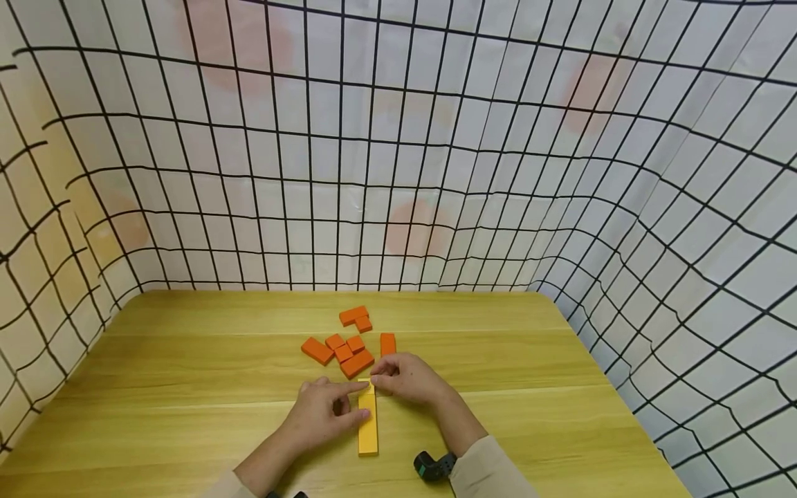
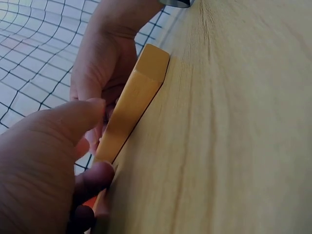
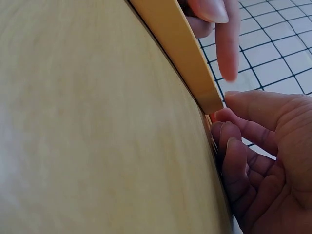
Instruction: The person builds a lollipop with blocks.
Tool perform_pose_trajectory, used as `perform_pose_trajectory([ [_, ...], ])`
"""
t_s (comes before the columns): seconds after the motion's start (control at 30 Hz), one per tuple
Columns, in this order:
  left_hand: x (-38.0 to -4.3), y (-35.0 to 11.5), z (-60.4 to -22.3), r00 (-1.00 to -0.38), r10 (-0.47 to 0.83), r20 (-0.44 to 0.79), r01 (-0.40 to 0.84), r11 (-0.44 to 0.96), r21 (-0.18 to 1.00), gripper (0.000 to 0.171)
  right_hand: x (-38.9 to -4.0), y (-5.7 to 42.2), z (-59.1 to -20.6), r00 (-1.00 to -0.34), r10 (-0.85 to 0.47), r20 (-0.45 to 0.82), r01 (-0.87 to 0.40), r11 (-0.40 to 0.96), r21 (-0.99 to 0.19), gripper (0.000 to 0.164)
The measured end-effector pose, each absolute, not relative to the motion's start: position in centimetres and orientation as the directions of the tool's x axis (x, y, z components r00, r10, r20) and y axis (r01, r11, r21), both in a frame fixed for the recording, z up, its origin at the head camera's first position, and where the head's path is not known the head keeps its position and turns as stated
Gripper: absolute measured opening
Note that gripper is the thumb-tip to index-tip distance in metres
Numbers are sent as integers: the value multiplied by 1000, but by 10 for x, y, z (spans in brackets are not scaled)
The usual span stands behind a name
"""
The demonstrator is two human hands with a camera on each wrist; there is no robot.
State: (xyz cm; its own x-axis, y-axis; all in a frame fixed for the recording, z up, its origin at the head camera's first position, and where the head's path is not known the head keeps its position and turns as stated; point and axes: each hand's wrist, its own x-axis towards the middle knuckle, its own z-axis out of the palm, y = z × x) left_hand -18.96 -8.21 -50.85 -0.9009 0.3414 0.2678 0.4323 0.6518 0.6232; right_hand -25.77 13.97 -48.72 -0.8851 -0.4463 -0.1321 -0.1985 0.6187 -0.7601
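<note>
A long yellow block (image 1: 368, 436) lies on the wooden table, pointing away from me. A crosswise line near its far end suggests a separate short piece, though I cannot tell for sure. My left hand (image 1: 320, 413) reaches over from the left, its index finger stretched straight across the far end and its thumb on the block's upper face. From the other side my right hand (image 1: 407, 377) has thumb and index fingertips at the far right corner of the block (image 3: 187, 58), other fingers curled. What lies between those fingertips is mostly hidden.
Just beyond the hands, several orange blocks (image 1: 357, 363) lie in a loose cluster. One orange block (image 1: 387, 343) sits beside the right fingers, and an orange pair (image 1: 354, 316) is farther back. Black wire mesh (image 1: 386, 149) backed by white sheeting surrounds the table (image 1: 187, 373).
</note>
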Motion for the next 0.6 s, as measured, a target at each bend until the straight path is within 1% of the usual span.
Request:
perform_pose_trajectory([
  [0.07, -190, -82, -508, -895, 360, 261, 444, 671, 594, 47, -258, 140, -487, -887, -441, -137, -190, 620, -762, 12],
  [0.13, -190, -82, -509, -893, 371, 255, 449, 681, 579, 49, -257, 140, -487, -887, -441, -134, -192, 618, -762, 12],
  [0.3, -190, -83, -509, -895, 369, 249, 443, 679, 586, 46, -258, 139, -485, -890, -443, -109, -200, 594, -779, 10],
  [0.4, -190, -82, -508, -898, 367, 244, 438, 681, 586, 46, -260, 138, -484, -900, -423, -106, -171, 568, -805, 11],
  [0.47, -191, -82, -508, -900, 365, 239, 433, 684, 587, 46, -261, 138, -484, -918, -387, -84, -166, 568, -806, 11],
  [0.6, -191, -82, -509, -902, 362, 235, 429, 686, 587, 45, -266, 139, -486, -964, -267, -5, -162, 600, -783, 11],
])
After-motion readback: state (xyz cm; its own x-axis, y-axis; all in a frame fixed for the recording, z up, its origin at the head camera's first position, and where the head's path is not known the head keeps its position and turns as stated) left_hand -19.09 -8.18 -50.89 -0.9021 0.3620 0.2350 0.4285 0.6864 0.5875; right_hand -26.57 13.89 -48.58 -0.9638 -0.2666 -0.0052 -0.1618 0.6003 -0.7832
